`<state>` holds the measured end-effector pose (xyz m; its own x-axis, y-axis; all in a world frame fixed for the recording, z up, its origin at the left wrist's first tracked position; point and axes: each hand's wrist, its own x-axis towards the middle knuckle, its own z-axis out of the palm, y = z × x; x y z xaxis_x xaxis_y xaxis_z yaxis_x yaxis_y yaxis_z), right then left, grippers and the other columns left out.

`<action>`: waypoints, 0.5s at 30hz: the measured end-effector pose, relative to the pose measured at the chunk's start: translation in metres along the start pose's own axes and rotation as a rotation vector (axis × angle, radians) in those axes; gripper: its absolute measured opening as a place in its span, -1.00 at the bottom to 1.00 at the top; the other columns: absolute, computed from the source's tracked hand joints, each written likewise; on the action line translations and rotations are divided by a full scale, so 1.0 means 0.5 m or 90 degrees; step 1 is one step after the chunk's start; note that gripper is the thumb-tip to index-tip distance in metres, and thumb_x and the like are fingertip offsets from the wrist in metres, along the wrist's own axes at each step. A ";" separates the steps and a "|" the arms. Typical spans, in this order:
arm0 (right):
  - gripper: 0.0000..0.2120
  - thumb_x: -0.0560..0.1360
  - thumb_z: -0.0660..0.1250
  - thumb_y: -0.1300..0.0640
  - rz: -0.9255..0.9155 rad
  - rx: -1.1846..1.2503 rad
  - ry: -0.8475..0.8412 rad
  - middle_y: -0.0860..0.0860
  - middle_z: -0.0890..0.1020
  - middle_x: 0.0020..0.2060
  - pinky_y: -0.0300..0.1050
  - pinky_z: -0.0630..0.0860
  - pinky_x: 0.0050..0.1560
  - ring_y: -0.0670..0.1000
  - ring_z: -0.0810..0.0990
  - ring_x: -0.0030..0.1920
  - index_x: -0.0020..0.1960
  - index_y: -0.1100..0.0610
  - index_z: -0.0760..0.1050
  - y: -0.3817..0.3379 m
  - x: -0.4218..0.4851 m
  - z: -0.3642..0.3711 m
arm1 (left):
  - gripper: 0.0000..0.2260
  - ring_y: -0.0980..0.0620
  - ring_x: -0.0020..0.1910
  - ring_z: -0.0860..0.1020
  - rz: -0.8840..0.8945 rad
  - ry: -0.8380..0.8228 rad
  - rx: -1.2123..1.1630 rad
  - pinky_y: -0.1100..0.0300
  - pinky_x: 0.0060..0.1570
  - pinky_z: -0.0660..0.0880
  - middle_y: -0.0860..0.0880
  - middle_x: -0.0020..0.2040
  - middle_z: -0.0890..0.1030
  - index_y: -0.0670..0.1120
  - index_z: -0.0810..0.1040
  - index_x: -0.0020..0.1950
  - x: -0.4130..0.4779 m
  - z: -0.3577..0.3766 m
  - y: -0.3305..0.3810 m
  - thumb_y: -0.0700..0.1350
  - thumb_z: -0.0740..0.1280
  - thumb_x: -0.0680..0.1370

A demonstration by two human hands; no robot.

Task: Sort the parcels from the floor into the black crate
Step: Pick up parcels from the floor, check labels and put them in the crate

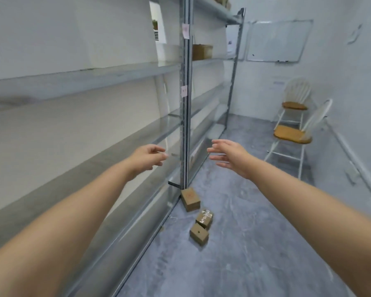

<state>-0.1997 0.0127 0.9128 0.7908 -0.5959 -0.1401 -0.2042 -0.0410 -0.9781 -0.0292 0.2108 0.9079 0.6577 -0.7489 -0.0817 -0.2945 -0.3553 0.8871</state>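
Observation:
Three small brown cardboard parcels lie on the grey floor beside the foot of a metal shelf upright. The farthest parcel (pixel 190 198) leans at the post, a taped parcel (pixel 204 218) lies in the middle, and the nearest parcel (pixel 199 233) has a dark spot on top. Both my arms stretch forward above them. My left hand (pixel 147 157) hangs in front of the shelving with loosely curled fingers and holds nothing. My right hand (pixel 228 154) is spread with fingers apart, also holding nothing. No black crate is in view.
Grey metal shelving (pixel 184 103) runs along the left wall, with a brown box (pixel 202 52) on a far shelf. Two white chairs with wooden seats (pixel 292 133) stand at the right wall. A whiteboard (pixel 276 40) hangs on the far wall.

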 end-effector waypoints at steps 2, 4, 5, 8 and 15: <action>-0.91 0.57 0.21 0.05 0.020 0.042 0.038 -0.04 0.64 0.00 -0.14 0.52 -0.08 -0.01 0.63 -0.03 0.02 -0.07 0.48 0.016 0.009 -0.061 | -0.77 0.01 0.03 0.59 0.010 -0.042 0.009 0.17 -0.06 0.44 -0.03 0.09 0.59 -0.02 0.48 0.17 0.039 0.056 0.027 -0.04 0.34 0.53; -0.92 0.57 0.22 0.05 0.024 0.034 0.038 -0.06 0.64 -0.04 -0.12 0.52 -0.03 0.00 0.63 -0.01 0.01 -0.07 0.47 0.033 0.025 -0.113 | -0.78 0.02 0.02 0.59 0.018 -0.060 0.013 0.16 -0.04 0.45 -0.02 0.08 0.60 -0.01 0.49 0.16 0.083 0.104 0.052 -0.03 0.34 0.53; -0.92 0.56 0.23 0.06 0.023 0.027 0.033 -0.07 0.64 -0.04 -0.10 0.52 0.01 0.00 0.63 0.00 0.02 -0.07 0.47 0.041 0.037 -0.137 | -0.78 0.03 0.01 0.59 0.021 -0.062 0.012 0.16 -0.05 0.45 -0.02 0.08 0.60 -0.01 0.50 0.16 0.106 0.125 0.064 -0.04 0.35 0.53; -0.87 0.56 0.22 0.07 0.010 0.011 0.028 -0.08 0.63 -0.06 -0.04 0.48 0.13 0.01 0.62 0.01 0.10 -0.03 0.45 0.044 0.093 -0.209 | -0.76 0.03 0.00 0.59 0.030 -0.062 0.009 0.13 -0.01 0.46 -0.02 0.05 0.61 -0.02 0.50 0.18 0.179 0.181 0.101 -0.04 0.34 0.53; -0.80 0.58 0.17 0.08 0.000 0.023 0.010 -0.04 0.63 -0.07 -0.05 0.50 0.10 0.03 0.62 -0.01 0.18 0.03 0.45 0.016 0.266 -0.379 | -0.75 0.09 -0.02 0.61 0.033 -0.012 -0.001 0.08 0.07 0.49 0.02 0.04 0.62 0.01 0.50 0.18 0.370 0.268 0.189 -0.01 0.34 0.52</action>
<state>-0.2054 -0.2191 0.9156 0.7812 -0.6089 -0.1375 -0.1830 -0.0128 -0.9830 -0.0280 -0.0362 0.9158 0.6284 -0.7766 -0.0441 -0.3265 -0.3147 0.8913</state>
